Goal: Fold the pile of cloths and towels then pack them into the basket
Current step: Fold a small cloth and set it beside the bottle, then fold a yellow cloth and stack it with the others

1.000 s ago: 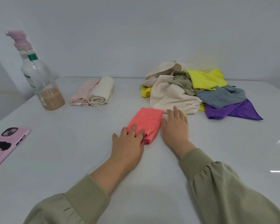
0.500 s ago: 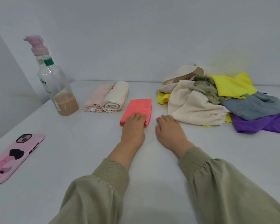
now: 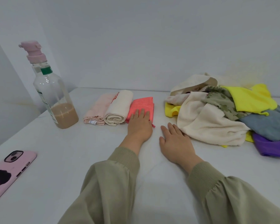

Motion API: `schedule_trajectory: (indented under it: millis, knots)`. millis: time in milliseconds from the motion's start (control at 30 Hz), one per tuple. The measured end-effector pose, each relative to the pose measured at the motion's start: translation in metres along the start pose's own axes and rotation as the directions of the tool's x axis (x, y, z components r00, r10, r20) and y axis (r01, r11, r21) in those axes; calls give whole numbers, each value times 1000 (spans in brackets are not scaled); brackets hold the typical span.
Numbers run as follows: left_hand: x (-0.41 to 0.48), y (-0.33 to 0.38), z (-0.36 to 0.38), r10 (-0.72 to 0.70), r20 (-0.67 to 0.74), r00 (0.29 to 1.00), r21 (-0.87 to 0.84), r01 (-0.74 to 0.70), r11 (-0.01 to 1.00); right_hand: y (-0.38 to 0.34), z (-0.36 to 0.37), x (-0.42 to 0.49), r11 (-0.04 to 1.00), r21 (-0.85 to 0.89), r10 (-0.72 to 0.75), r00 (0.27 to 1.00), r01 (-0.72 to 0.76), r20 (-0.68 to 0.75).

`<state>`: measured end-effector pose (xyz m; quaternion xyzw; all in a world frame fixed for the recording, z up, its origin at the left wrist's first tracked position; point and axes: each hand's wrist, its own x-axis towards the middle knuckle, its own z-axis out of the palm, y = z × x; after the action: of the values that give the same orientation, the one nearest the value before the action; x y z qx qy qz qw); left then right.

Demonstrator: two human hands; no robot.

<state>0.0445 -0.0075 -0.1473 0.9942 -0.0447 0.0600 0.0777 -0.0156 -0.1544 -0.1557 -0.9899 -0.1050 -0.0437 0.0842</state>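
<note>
A folded coral cloth [image 3: 143, 103] lies on the white table, beside a rolled cream towel [image 3: 119, 109] and a folded pale pink cloth [image 3: 99, 109]. My left hand [image 3: 140, 125] rests flat on the coral cloth's near end with straight fingers. My right hand [image 3: 176, 143] lies flat on the table, its outer edge against the unfolded pile [image 3: 225, 110]. That pile holds cream, green patterned, yellow, grey-blue and purple cloths. No basket is in view.
A clear bottle [image 3: 55, 101] with a pink cap and beige liquid stands at the left, near the folded cloths. A pink phone [image 3: 8, 173] lies at the table's left front edge. A white wall closes the back.
My left hand has slid the coral cloth away and to the left until it lies next to the cream towel. My right hand has stayed on the table near the pile.
</note>
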Motion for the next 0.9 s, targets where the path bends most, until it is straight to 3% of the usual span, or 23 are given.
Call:
schedule_trajectory:
  millis: [300,400,467,567,700,800,900]
  knots:
    - [-12,0,1,54,-126,991,-190,-77,979,-1,-5,2,997,77,-18,1000,19,-11]
    - [-27,11,2,51,-168,984,-315,-103,944,1,-13,-10,916,394,28,968,75,-251]
    - [-35,25,1,56,-180,982,-354,-118,928,11,-19,-17,873,476,137,882,107,-450]
    - [-44,55,-1,99,-216,971,-396,-180,900,42,-29,-16,897,440,266,747,40,-609]
    - [-47,101,6,216,-162,963,-381,-263,887,94,-40,-17,901,417,387,656,-121,-648]
    - [-45,123,16,287,-18,958,-249,-282,927,126,-44,-17,902,373,420,644,-218,-639]
    - [-40,125,21,279,56,959,-165,-267,950,146,-50,-12,914,284,404,691,-288,-599]
